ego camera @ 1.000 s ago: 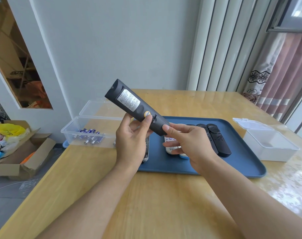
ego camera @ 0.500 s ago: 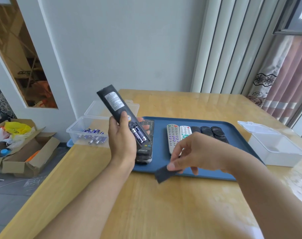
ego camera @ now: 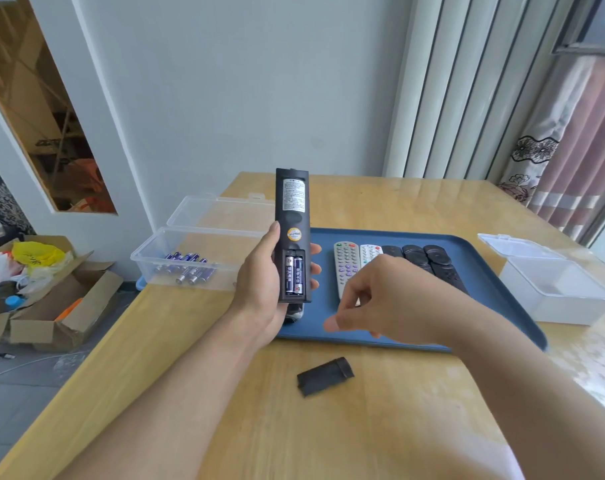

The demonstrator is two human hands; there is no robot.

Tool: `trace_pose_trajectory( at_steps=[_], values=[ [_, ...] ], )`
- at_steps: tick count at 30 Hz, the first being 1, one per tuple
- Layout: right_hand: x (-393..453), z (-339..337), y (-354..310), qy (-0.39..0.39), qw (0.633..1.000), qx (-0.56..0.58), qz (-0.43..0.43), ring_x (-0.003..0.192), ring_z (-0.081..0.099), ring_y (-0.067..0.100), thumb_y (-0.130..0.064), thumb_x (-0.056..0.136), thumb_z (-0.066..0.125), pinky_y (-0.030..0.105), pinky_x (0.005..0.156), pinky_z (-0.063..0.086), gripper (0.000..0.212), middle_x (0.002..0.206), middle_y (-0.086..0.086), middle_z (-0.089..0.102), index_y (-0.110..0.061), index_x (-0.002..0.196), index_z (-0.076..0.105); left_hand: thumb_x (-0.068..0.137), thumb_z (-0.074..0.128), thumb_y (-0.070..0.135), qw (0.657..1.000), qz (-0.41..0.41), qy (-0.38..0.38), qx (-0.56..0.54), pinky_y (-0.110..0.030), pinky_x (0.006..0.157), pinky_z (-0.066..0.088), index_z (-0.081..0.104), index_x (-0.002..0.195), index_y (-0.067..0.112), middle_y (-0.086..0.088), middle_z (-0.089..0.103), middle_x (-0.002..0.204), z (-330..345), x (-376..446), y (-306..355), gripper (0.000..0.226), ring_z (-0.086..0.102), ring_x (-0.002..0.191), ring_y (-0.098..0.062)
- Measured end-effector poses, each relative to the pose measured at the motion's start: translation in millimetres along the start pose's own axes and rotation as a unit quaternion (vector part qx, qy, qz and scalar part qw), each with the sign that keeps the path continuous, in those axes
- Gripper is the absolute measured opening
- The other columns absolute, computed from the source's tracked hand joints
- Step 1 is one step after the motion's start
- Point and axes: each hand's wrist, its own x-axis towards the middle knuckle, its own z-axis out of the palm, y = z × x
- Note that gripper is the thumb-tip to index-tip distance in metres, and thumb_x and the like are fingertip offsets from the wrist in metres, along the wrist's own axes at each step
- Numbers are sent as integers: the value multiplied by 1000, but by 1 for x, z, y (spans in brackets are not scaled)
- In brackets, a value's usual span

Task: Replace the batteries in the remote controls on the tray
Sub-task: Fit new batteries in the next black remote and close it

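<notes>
My left hand (ego camera: 259, 289) grips a long black remote (ego camera: 291, 216) upright, back side toward me. Its battery bay is uncovered and two purple batteries (ego camera: 294, 274) sit inside. The black battery cover (ego camera: 324, 375) lies on the wooden table (ego camera: 363, 427) in front of the blue tray (ego camera: 495, 299). My right hand (ego camera: 391, 303) hovers empty over the tray's front part, fingers loosely curled, just right of the held remote. On the tray lie a grey remote (ego camera: 346, 265), a white remote (ego camera: 370, 252) and several black remotes (ego camera: 429, 261), partly hidden by my right hand.
A clear open box (ego camera: 190, 251) holding several purple batteries (ego camera: 187, 268) stands left of the tray. A white lidded box (ego camera: 553, 289), open, stands to the right. Another remote (ego camera: 294, 311) peeks out under the held one. A cardboard box (ego camera: 52, 296) of clutter sits on the floor left.
My right hand pulled the battery cover off the black remote, set it on the table and rose empty. My left hand turned the remote upright.
</notes>
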Motion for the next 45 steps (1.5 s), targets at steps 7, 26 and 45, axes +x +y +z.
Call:
trace_pose_trajectory(
  at_steps=[7,26,45],
  values=[
    [17,22,3,270,951,-9,-148,61,54,7,-46,87,73,27,61,46,13,77,-20,61,-42,99,76,103,43,52,998,-58,-28,28,-27,49,39,69,121,16,-1,70,83,8,-9,-2,49,60,59,-14],
    [27,37,6,310,930,26,-194,72,64,12,-26,89,76,39,68,54,13,82,-10,68,-30,100,80,105,44,45,997,-51,-40,-36,-19,54,52,69,118,13,-5,69,88,12,-12,-3,42,68,68,-12],
    [23,31,0,228,948,211,-64,62,64,7,-28,91,72,28,50,54,8,69,-11,71,-27,83,73,106,46,40,999,-15,-29,8,-42,85,52,67,111,9,-17,62,102,15,-12,-9,38,58,95,-30]
  ],
)
